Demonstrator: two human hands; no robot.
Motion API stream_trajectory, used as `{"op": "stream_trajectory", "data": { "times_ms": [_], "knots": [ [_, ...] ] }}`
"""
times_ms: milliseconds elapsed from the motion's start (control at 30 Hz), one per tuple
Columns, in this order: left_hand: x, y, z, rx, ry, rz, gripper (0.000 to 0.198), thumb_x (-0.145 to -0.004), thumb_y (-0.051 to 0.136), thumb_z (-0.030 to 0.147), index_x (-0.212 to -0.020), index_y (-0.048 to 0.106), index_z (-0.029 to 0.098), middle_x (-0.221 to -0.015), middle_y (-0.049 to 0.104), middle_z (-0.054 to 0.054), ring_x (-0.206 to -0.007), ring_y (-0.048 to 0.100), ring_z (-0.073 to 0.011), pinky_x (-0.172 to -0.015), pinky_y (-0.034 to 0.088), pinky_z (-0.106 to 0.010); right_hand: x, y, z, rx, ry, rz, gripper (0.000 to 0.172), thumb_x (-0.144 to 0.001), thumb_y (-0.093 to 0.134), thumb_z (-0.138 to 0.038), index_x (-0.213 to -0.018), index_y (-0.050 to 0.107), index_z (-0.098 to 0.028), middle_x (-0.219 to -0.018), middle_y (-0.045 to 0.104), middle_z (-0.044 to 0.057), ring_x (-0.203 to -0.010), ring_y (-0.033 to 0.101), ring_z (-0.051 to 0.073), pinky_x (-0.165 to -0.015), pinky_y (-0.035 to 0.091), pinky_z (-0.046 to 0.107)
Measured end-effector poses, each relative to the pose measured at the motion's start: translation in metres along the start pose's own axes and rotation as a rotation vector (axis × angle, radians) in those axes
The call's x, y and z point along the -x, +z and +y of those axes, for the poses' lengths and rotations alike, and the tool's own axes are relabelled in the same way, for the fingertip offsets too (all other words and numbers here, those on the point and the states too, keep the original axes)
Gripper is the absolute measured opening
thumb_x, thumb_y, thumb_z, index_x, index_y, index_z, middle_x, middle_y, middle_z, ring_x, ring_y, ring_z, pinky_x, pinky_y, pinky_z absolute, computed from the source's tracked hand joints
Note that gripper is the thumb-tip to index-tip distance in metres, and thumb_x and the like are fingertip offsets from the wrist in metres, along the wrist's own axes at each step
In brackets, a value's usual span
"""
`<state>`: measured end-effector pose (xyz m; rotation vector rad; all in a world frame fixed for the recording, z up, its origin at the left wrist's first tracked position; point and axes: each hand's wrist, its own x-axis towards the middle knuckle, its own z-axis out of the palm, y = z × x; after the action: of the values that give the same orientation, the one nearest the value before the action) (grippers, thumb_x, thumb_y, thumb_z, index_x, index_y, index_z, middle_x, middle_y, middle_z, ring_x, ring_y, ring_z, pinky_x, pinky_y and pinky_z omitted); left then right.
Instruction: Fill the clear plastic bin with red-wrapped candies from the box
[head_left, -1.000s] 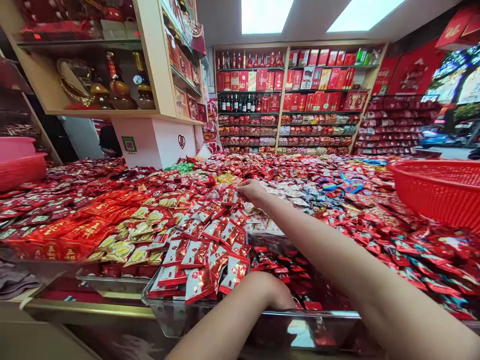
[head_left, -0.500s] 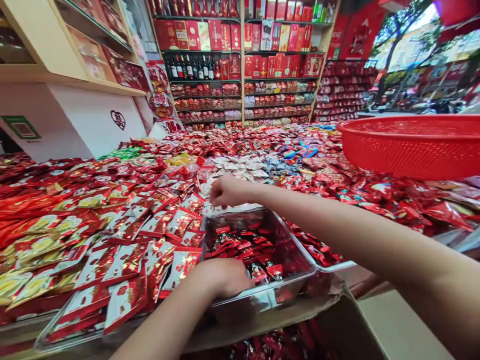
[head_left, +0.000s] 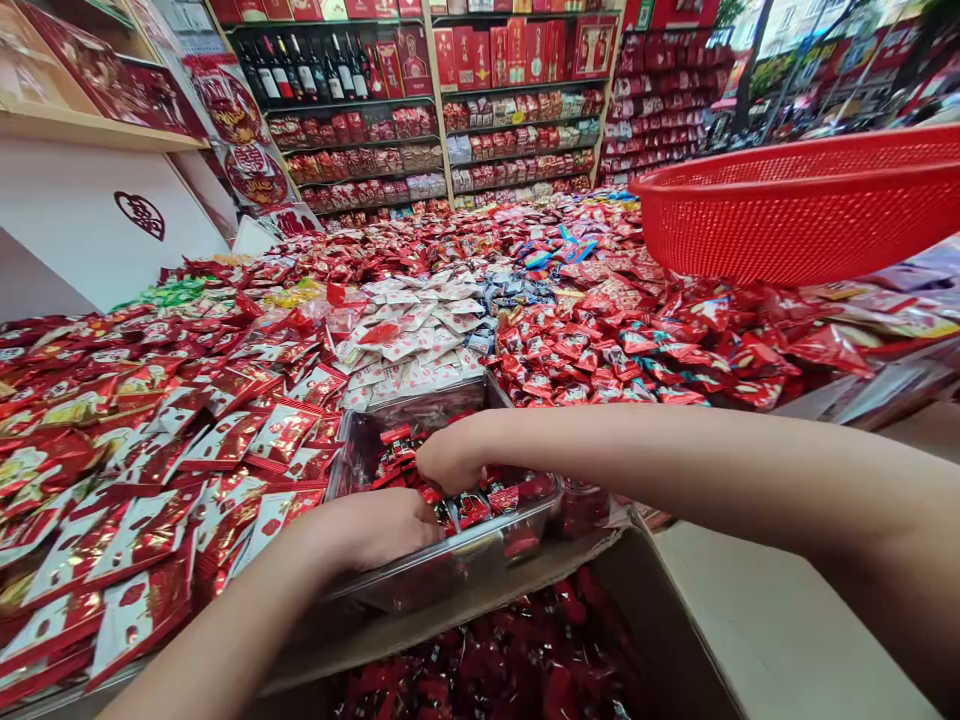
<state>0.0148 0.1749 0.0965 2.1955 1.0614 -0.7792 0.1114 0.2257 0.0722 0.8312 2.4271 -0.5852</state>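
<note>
A clear plastic bin (head_left: 450,560) holds small red-and-black wrapped candies (head_left: 474,510). My left hand (head_left: 394,525) reaches over its near left side, fingertips down among the candies and hidden from sight. Just beyond it, my right hand (head_left: 454,455) is inside the bin, its fingers curled downward and closed at the candies. Whatever is in those fingers does not show. Below the bin, an open cardboard box (head_left: 686,610) contains many more dark red wrapped candies (head_left: 510,650).
Red-and-white packets (head_left: 150,530) are heaped at left. White packets (head_left: 412,330) lie behind the bin, red packets (head_left: 600,345) to its right. A red plastic basket (head_left: 787,215) sits at right. Shelves (head_left: 517,95) of boxes and bottles stand behind.
My right hand has come down from beyond the bin's far edge into the candies. My left hand stays at the near left side. The view has tilted down, showing more of the box.
</note>
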Motion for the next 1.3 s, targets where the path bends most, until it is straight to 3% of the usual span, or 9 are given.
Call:
{"op": "stream_trajectory", "data": {
  "times_ms": [133, 233, 467, 633, 900, 1067, 1200, 1300],
  "knots": [
    [-0.002, 0.002, -0.001, 0.099, -0.078, 0.017, 0.027, -0.065, 0.039, 0.031, -0.067, 0.062, 0.017, -0.063, 0.06, 0.0, -0.056, 0.047, -0.0129, -0.048, 0.036, -0.02, -0.011, 0.022, 0.01, -0.243, 0.003, -0.208, 0.021, -0.064, 0.042, -0.004, -0.077, 0.059, -0.004, -0.063, 0.059, 0.006, -0.058, 0.057, 0.015, -0.052, 0.046, 0.026],
    [-0.005, 0.005, -0.004, 0.106, -0.096, 0.026, 0.026, -0.062, 0.043, 0.032, -0.069, 0.063, 0.017, -0.067, 0.061, 0.001, -0.057, 0.049, -0.0133, -0.048, 0.036, -0.021, -0.009, 0.031, 0.012, -0.506, -0.067, -0.26, 0.027, -0.065, 0.041, -0.002, -0.086, 0.057, -0.007, -0.066, 0.059, 0.002, -0.057, 0.057, 0.013, -0.051, 0.047, 0.025],
    [-0.003, 0.001, -0.004, 0.029, -0.081, 0.034, 0.025, -0.057, 0.045, 0.025, -0.071, 0.063, 0.015, -0.071, 0.065, -0.003, -0.061, 0.052, -0.0162, -0.05, 0.039, -0.022, -0.004, 0.033, 0.01, -0.838, -0.15, -0.397, 0.026, -0.062, 0.058, -0.012, -0.087, 0.057, -0.006, -0.071, 0.061, 0.002, -0.065, 0.058, 0.013, -0.059, 0.048, 0.024],
    [0.003, -0.009, -0.005, 0.014, -0.072, 0.058, 0.031, -0.061, 0.039, 0.017, -0.078, 0.063, 0.019, -0.074, 0.067, -0.001, -0.062, 0.056, -0.0136, -0.055, 0.041, -0.021, 0.003, 0.034, 0.007, -0.896, -0.058, -0.381, 0.023, -0.06, 0.062, -0.017, -0.08, 0.058, -0.006, -0.068, 0.061, 0.003, -0.067, 0.059, 0.012, -0.059, 0.047, 0.022],
    [0.006, -0.013, -0.002, 0.029, -0.092, -0.013, 0.036, -0.057, 0.037, 0.013, -0.081, 0.063, 0.017, -0.071, 0.066, -0.003, -0.058, 0.055, -0.0137, -0.05, 0.041, -0.021, 0.005, 0.037, 0.0, -1.069, -0.02, -0.488, 0.024, -0.057, 0.064, -0.014, -0.079, 0.059, -0.005, -0.07, 0.062, 0.003, -0.071, 0.059, 0.012, -0.06, 0.046, 0.02],
    [0.001, -0.006, -0.004, -0.037, -0.038, -0.012, 0.029, -0.055, 0.044, 0.018, -0.074, 0.066, 0.02, -0.067, 0.064, -0.002, -0.054, 0.048, -0.0138, -0.05, 0.038, -0.024, 0.007, 0.035, -0.002, -0.978, -0.028, -0.413, 0.019, -0.067, 0.054, -0.012, -0.084, 0.059, -0.006, -0.067, 0.062, 0.002, -0.067, 0.059, 0.011, -0.058, 0.046, 0.019],
    [0.004, -0.003, -0.003, -0.043, -0.032, -0.021, 0.028, -0.056, 0.047, 0.022, -0.077, 0.066, 0.021, -0.065, 0.062, 0.0, -0.052, 0.045, -0.0127, -0.046, 0.036, -0.023, 0.001, 0.03, 0.003, -0.643, 0.145, -0.194, 0.023, -0.07, 0.041, -0.003, -0.085, 0.059, -0.006, -0.063, 0.061, 0.003, -0.061, 0.059, 0.012, -0.057, 0.047, 0.022],
    [0.008, -0.003, 0.001, -0.04, -0.052, -0.021, 0.029, -0.057, 0.049, 0.027, -0.079, 0.066, 0.02, -0.067, 0.063, -0.001, -0.052, 0.046, -0.0126, -0.043, 0.035, -0.021, -0.005, 0.027, 0.01, -0.427, 0.292, -0.126, 0.019, -0.065, 0.045, -0.002, -0.078, 0.059, -0.001, -0.06, 0.06, 0.007, -0.058, 0.059, 0.018, -0.055, 0.047, 0.029]
  ]
}}
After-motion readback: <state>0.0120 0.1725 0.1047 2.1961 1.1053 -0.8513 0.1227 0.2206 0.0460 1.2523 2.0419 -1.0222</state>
